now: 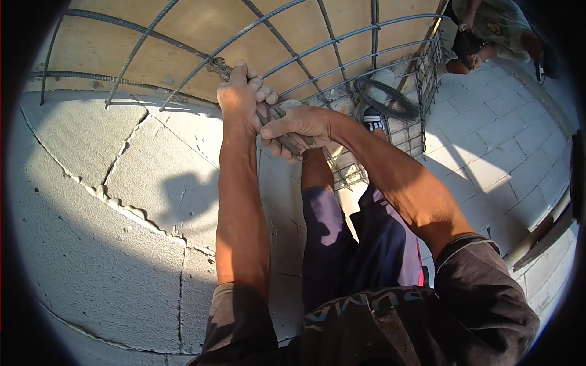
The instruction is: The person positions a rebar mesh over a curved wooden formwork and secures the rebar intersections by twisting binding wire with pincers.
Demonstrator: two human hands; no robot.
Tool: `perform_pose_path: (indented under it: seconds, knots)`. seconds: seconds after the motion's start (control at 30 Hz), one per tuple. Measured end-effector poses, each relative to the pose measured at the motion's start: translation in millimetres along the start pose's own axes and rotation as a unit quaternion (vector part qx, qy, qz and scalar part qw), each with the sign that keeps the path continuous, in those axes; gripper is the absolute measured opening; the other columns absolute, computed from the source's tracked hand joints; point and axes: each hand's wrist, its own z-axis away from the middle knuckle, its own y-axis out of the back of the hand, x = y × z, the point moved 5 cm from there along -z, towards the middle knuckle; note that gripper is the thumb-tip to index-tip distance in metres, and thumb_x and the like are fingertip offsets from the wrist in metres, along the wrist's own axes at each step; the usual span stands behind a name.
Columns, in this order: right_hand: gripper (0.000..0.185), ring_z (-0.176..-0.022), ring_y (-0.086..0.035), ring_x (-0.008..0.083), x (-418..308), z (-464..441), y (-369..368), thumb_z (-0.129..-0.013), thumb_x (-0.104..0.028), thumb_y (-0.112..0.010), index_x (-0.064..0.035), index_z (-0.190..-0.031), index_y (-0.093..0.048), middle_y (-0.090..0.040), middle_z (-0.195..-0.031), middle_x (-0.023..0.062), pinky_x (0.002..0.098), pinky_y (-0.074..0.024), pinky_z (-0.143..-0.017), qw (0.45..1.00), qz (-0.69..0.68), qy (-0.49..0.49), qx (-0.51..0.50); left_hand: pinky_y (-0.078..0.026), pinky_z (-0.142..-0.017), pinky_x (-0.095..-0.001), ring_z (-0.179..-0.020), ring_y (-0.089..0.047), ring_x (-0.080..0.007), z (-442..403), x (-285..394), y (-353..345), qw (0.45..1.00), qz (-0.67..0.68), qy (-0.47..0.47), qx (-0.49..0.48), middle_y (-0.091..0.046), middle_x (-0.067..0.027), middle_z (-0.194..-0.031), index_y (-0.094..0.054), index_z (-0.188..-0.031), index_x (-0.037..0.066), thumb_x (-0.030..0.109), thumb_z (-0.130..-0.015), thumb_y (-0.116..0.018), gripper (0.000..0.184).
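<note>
Both of my hands are closed around a worn pair of pincers (222,69), its jaws up against a crossing of the rebar grid (183,46). My left hand (239,93) wraps the tool close behind the jaws. Lower down, my right hand (299,129) grips around the handles, with the thumb pointing toward my left wrist. A thin loop of wire (304,157) shows just under the right hand. My fingers hide much of the tool, and whether the jaws hold a wire I cannot tell.
Behind the bars stands a wooden panel (146,36). A coil of dark wire (387,100) rests on a rebar cage (408,131) near my foot. Another person (497,27) is at the upper right. Pale block surfaces (122,201) lie to the left.
</note>
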Motion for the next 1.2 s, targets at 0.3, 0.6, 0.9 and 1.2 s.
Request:
perform_pose_path:
  seconds: [0.3,0.6,0.9,1.2]
  knots:
    - [0.047,-0.090,-0.072,0.0350,-15,-3,24,-0.081,-0.031,-0.069,0.0037,-0.112,-0.059,-0.070,-0.094,0.0248,0.0418,-0.0580,-0.071,0.815,0.444,0.053,0.369,-0.050,-0.063,-0.0390,-0.069,-0.060,-0.0252,-21,-9,-7,0.908,-0.301,-0.180,0.229,-0.059,-0.0120,-0.078,-0.052,-0.103,-0.005,0.033,-0.101,-0.053,0.038]
    - [0.042,-0.066,-0.071,0.0189,41,7,-15,-0.088,-0.041,-0.075,-0.0046,-0.104,-0.061,-0.070,-0.082,0.0098,0.0365,-0.0617,-0.057,0.985,-0.153,0.007,-0.078,-0.042,-0.054,-0.0251,-0.063,-0.046,-0.0107,41,-15,25,0.996,0.087,-0.001,-0.021,-0.050,0.0016,-0.076,-0.056,-0.120,0.003,0.044,-0.107,-0.041,0.046]
    - [0.057,-0.078,-0.061,0.0100,6,31,24,-0.090,-0.064,-0.063,-0.0088,-0.106,-0.061,-0.061,-0.081,-0.0014,0.0243,-0.0480,-0.064,0.983,0.109,0.089,0.119,-0.049,-0.068,-0.0355,-0.075,-0.058,-0.0176,60,-59,15,0.947,0.212,0.070,-0.230,-0.063,-0.0069,-0.093,-0.058,-0.119,0.001,0.033,-0.104,-0.052,0.036]
    - [0.048,-0.084,-0.062,0.0139,-3,53,9,-0.090,-0.048,-0.071,-0.0059,-0.113,-0.066,-0.066,-0.091,0.0033,0.0291,-0.0484,-0.074,0.942,0.203,0.171,0.204,-0.056,-0.084,-0.0372,-0.096,-0.066,-0.0214,77,-79,31,0.913,0.298,0.125,-0.248,-0.067,-0.0103,-0.105,-0.056,-0.123,0.000,0.018,-0.101,-0.058,0.029]
